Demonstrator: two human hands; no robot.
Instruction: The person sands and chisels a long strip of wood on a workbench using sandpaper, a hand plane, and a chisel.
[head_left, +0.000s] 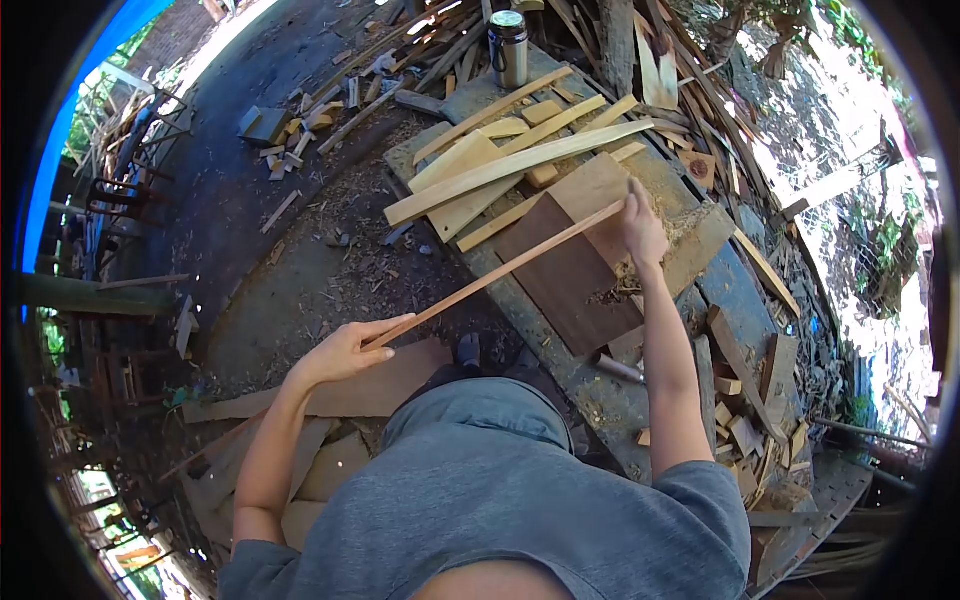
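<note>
A long, thin reddish-brown wooden strip (500, 270) slants up to the right between my two hands. My left hand (343, 352) is closed on its lower end, with the thumb below it and the fingers above. The upper end is gripped in my right hand (643, 232), above the workbench. Under the strip, a dark brown board (570, 285) lies on the bench, beside a lighter brown board (600, 190). Long pale wooden strips (500, 172) lie crossed over a pale board farther back. Wood shavings (680, 230) are heaped just right of my right hand.
The bench (740, 290) bears a metal flask (509, 50) at its far end and wood offcuts (745, 435) at the near right. Scrap wood (295, 130) is scattered on the ground at the upper left. Flat sheets (375, 385) lie low at the left.
</note>
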